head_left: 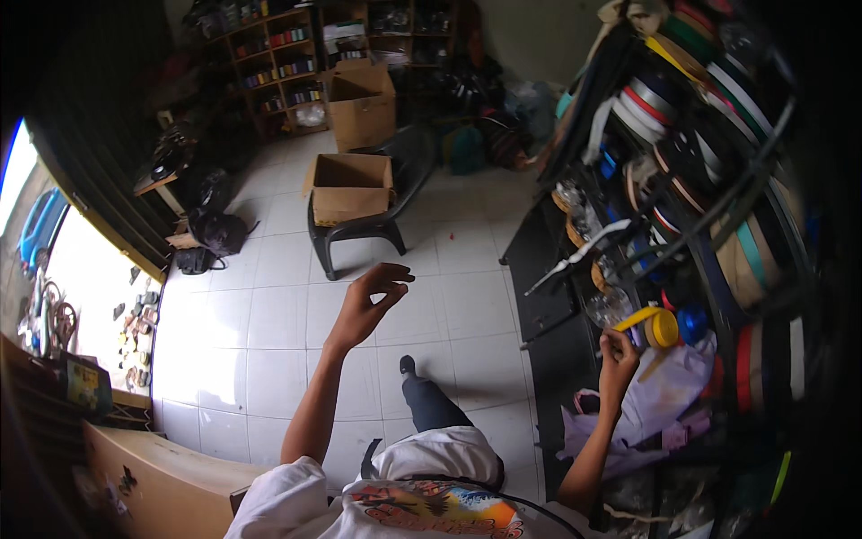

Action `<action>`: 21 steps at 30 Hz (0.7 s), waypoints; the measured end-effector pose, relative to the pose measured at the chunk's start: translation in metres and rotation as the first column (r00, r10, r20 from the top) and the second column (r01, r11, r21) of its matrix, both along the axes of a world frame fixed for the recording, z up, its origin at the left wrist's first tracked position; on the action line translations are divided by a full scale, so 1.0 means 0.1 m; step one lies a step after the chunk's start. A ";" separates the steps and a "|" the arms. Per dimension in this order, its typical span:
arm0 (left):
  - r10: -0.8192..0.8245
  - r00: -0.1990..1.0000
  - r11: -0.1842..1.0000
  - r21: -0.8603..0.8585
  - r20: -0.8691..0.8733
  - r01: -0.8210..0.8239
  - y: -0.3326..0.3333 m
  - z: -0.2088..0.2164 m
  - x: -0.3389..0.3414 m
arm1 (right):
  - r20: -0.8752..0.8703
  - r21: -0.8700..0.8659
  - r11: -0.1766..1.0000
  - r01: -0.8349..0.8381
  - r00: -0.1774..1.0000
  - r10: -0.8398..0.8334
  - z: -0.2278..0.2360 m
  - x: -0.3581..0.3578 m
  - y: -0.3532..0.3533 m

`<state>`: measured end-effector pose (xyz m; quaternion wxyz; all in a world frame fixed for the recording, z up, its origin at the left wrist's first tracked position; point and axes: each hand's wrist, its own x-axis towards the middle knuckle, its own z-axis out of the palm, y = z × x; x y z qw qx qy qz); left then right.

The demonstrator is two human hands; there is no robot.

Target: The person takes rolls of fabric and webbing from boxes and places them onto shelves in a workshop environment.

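Left hand [375, 295]: raised over the tiled floor [296, 314], fingers and thumb spread.
Right hand [620, 352]: curled at the yellow ribbon's [664, 329] loose end; whether it is pinched cannot be told.
Yellow ribbon: rolled, seen inside the rack's [778, 126] left edge.

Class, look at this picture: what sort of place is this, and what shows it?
Probably a sewing-supplies workshop or stockroom. Rolls of strap or ribbon crowd the right side, including a yellow roll near the right hand, and small coloured, spool-like items stand in rows at the far end.
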<state>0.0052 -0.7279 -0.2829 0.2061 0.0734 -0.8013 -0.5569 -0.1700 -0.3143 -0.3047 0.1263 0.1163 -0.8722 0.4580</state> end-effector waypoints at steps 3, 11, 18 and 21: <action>0.126 0.992 0.991 0.033 0.033 -0.127 -0.92 -0.09 0.04 | 0.079 -0.034 0.985 -0.167 0.982 0.169 -0.21 -0.48 -1.10; 0.641 0.767 0.765 0.105 -0.029 -0.635 -2.76 -0.04 0.63 | 0.171 -0.030 0.660 -0.751 0.646 0.744 -0.04 -0.87 -5.07; 0.910 0.410 0.370 0.333 0.058 -0.867 -3.69 -0.45 1.72 | 0.270 -0.133 0.097 -0.986 0.058 0.961 -0.05 0.32 -7.99; 0.950 0.304 0.262 0.349 0.069 -0.900 -4.20 -0.54 2.04 | 0.293 -0.088 -0.028 -0.996 -0.053 0.955 -0.14 0.83 -8.87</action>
